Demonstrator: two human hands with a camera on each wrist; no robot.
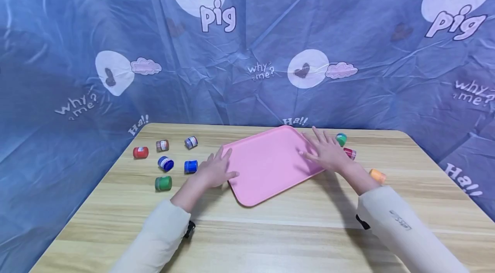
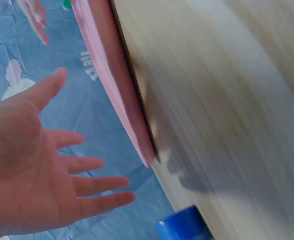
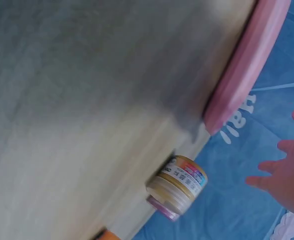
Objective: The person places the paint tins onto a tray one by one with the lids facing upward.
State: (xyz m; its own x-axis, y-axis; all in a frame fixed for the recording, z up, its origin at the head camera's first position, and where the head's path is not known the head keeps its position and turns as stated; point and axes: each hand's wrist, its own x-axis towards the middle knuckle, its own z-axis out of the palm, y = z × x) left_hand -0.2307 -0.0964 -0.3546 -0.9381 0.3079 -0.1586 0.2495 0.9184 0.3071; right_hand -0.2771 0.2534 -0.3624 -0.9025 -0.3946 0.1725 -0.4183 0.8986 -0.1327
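Note:
A pink tray (image 1: 268,165) lies turned at an angle in the middle of the wooden table. Over its left end hovers my left hand (image 1: 214,171), fingers spread, holding nothing; the left wrist view shows this hand (image 2: 42,165) apart from the tray's pink rim (image 2: 114,75). My right hand (image 1: 326,151) is spread above the right end of the tray, with nothing in its grasp. From the right wrist, only part of that hand (image 3: 286,175) shows, away from the tray edge (image 3: 246,65). A blue jar (image 1: 190,167) is nearest the left hand.
Left of the tray lie small jars: red (image 1: 141,152), brown (image 1: 162,145), dark (image 1: 191,142), blue (image 1: 165,163) and green (image 1: 163,183). Beyond the right hand are a green jar (image 1: 341,139), a dark red jar (image 1: 349,153) and an orange jar (image 1: 377,176). Blue cloth (image 1: 247,49) hangs behind.

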